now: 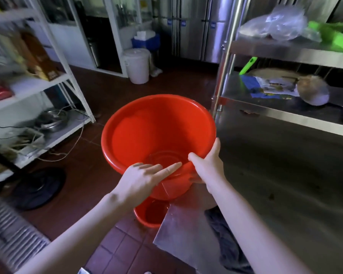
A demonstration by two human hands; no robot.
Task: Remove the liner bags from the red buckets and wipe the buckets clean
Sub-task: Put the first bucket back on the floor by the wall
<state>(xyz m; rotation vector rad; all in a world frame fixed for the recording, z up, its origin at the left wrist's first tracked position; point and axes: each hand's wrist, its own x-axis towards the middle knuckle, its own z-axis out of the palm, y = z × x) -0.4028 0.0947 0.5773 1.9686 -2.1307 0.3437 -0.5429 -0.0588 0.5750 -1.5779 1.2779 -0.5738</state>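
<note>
Head view is showing you holding one red bucket (147, 131) off the corner of the steel table (275, 175), above a second red bucket (152, 216) sitting on the tiled floor (111, 95). Your right hand (208, 163) is gripping the near rim, thumb inside. Your left hand (143, 178) is lying open, fingers straight against the near wall. No liner is showing clearly inside, so wiping is likely next: hold the rim firmly, tilt the mouth toward you, and use the dark cloth (224, 240) lying at the table edge. White shelving (53, 80) is standing left, and a white lidded bin (137, 66) is standing behind.
</note>
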